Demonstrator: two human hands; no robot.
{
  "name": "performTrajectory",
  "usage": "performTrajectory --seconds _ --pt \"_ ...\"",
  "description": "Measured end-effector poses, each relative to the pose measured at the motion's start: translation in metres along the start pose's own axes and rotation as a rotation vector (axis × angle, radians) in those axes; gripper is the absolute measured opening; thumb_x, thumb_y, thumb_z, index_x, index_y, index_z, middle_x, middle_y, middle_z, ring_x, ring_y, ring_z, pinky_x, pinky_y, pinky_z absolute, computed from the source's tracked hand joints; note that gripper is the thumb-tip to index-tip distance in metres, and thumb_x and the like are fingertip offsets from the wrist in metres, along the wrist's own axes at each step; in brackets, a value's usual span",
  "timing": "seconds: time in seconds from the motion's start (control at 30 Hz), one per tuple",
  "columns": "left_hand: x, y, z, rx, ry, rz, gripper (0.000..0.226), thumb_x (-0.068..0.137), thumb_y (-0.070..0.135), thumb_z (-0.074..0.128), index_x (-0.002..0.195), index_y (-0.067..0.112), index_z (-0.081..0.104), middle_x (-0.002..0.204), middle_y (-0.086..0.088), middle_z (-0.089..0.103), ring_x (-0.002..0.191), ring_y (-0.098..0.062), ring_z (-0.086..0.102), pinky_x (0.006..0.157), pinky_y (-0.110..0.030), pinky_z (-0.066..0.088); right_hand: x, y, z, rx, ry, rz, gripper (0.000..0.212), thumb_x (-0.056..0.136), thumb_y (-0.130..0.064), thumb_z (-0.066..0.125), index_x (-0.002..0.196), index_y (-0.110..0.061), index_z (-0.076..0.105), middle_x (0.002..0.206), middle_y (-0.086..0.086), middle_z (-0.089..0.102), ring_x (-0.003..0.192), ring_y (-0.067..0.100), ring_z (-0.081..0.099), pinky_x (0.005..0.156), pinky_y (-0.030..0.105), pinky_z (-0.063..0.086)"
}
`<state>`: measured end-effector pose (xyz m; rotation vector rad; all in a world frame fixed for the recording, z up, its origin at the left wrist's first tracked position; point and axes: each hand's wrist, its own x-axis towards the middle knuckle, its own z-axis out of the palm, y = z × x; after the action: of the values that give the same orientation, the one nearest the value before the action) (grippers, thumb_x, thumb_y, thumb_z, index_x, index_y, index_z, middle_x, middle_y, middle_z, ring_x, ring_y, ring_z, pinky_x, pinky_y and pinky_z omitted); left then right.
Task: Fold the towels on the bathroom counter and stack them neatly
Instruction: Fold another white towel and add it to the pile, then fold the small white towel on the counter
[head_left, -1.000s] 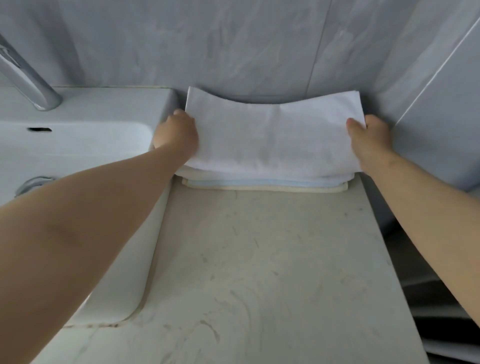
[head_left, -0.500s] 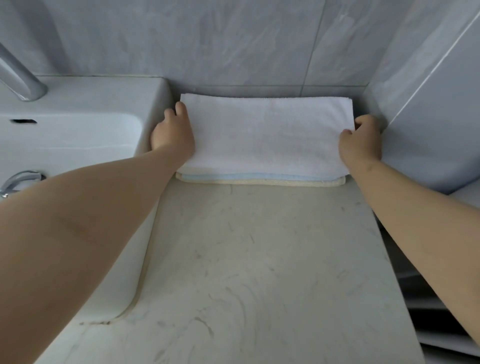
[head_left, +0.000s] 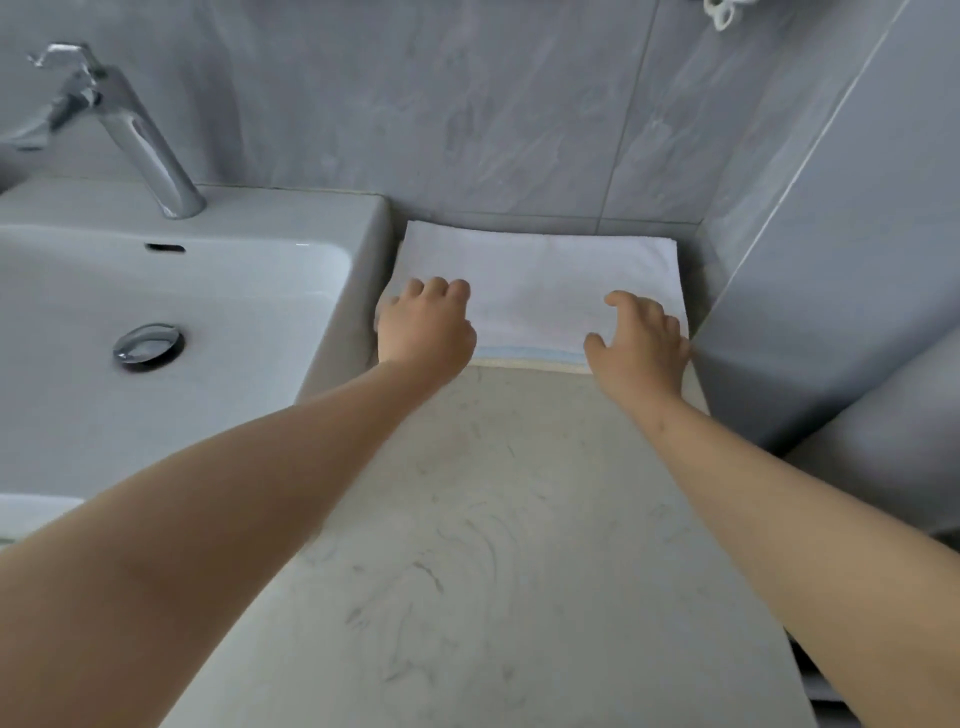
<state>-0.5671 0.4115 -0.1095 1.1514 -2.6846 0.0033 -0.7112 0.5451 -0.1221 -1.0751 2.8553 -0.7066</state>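
Observation:
A folded white towel (head_left: 540, 280) lies flat on top of a stack at the back of the counter, against the wall. Under it show the front edges of a light blue towel (head_left: 524, 352) and a cream towel (head_left: 530, 364). My left hand (head_left: 423, 330) rests on the stack's front left corner, fingers loosely bent on the white towel. My right hand (head_left: 641, 343) lies over the front right corner, fingers spread and relaxed, holding nothing.
The marble counter (head_left: 493, 519) stretches toward me from the stack. A white basin (head_left: 332, 291) with a chrome tap (head_left: 140, 140) and drain (head_left: 148, 345) is at the left. Grey tiled walls close the back and right side.
The white towel was lowered flat onto the stack. Both hands let go of its side edges and moved to its front corners. The view shifted left, showing more of the basin.

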Motion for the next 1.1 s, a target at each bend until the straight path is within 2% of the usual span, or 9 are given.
performTrajectory --seconds 0.23,0.47,0.53,0.6,0.67,0.73,0.9,1.0,1.1 --pt "-0.092 0.006 0.011 -0.077 -0.105 0.041 0.037 0.093 0.026 0.043 0.129 0.02 0.046 0.127 -0.001 0.053 0.119 -0.024 0.044 0.09 -0.033 0.037 -0.079 -0.004 0.004 -0.048 -0.196 -0.098 0.044 0.091 -0.029 0.051 0.133 -0.021 0.042 0.137 0.006 0.044 0.125 0.029 0.037 0.098 0.038 0.028" --pt "-0.168 -0.013 0.026 -0.079 -0.135 0.032 0.038 0.091 0.028 0.049 0.129 0.021 0.049 0.129 0.002 0.05 0.122 -0.023 0.042 0.1 -0.033 0.031 -0.14 0.005 0.017 -0.007 -0.335 -0.173 0.041 0.092 -0.03 0.049 0.133 -0.023 0.043 0.139 0.0 0.043 0.126 0.025 0.037 0.101 0.034 0.027" --pt "-0.186 -0.018 0.026 -0.091 -0.107 0.042 0.035 0.084 0.025 0.061 0.119 0.018 0.059 0.117 -0.001 0.059 0.112 -0.027 0.052 0.092 -0.037 0.039 -0.153 0.006 0.02 -0.012 -0.362 -0.21 0.039 0.093 -0.03 0.049 0.131 -0.024 0.045 0.138 -0.002 0.043 0.127 0.023 0.036 0.101 0.033 0.026" --pt "-0.201 -0.023 0.03 -0.062 -0.038 0.046 0.031 0.068 0.022 0.076 0.098 0.016 0.068 0.092 -0.001 0.067 0.088 -0.028 0.064 0.074 -0.037 0.05 -0.165 0.004 0.023 -0.016 -0.386 -0.258 0.037 0.092 -0.03 0.049 0.129 -0.024 0.047 0.137 -0.003 0.044 0.127 0.021 0.036 0.1 0.03 0.025" --pt "-0.218 -0.026 0.03 -0.039 0.018 0.014 0.025 0.062 0.026 0.071 0.086 0.018 0.07 0.079 0.003 0.067 0.075 -0.024 0.066 0.064 -0.034 0.053 -0.174 -0.001 0.027 -0.013 -0.407 -0.333 0.036 0.092 -0.03 0.048 0.128 -0.025 0.048 0.136 -0.005 0.044 0.126 0.02 0.036 0.099 0.027 0.025" --pt "-0.238 -0.028 0.029 -0.056 0.034 -0.046 0.025 0.062 0.028 0.064 0.085 0.019 0.069 0.077 0.004 0.066 0.074 -0.024 0.065 0.064 -0.034 0.053 -0.186 -0.008 0.032 -0.005 -0.45 -0.411 0.035 0.093 -0.03 0.048 0.127 -0.024 0.048 0.136 -0.006 0.043 0.126 0.018 0.036 0.098 0.026 0.024" --pt "-0.292 -0.046 0.025 -0.1 0.05 -0.227 0.032 0.062 0.018 0.083 0.09 0.016 0.068 0.082 0.002 0.067 0.079 -0.027 0.065 0.065 -0.036 0.052 -0.215 -0.037 0.047 0.022 -0.522 -0.608 0.034 0.092 -0.029 0.051 0.125 -0.022 0.052 0.134 -0.006 0.045 0.127 0.019 0.036 0.099 0.027 0.024" --pt "-0.322 -0.066 0.016 -0.096 0.06 -0.313 0.033 0.061 0.016 0.085 0.09 0.016 0.069 0.083 0.002 0.068 0.079 -0.028 0.066 0.064 -0.038 0.052 -0.235 -0.059 0.053 0.028 -0.581 -0.711 0.034 0.092 -0.031 0.049 0.124 -0.022 0.053 0.133 -0.007 0.047 0.126 0.018 0.037 0.1 0.028 0.024" --pt "-0.35 -0.089 0.006 -0.117 0.082 -0.416 0.03 0.065 0.016 0.083 0.092 0.016 0.069 0.086 0.001 0.068 0.081 -0.027 0.066 0.064 -0.037 0.053 -0.251 -0.085 0.06 0.038 -0.606 -0.788 0.044 0.085 -0.037 0.04 0.122 -0.02 0.057 0.129 -0.004 0.052 0.123 0.022 0.042 0.099 0.031 0.027"
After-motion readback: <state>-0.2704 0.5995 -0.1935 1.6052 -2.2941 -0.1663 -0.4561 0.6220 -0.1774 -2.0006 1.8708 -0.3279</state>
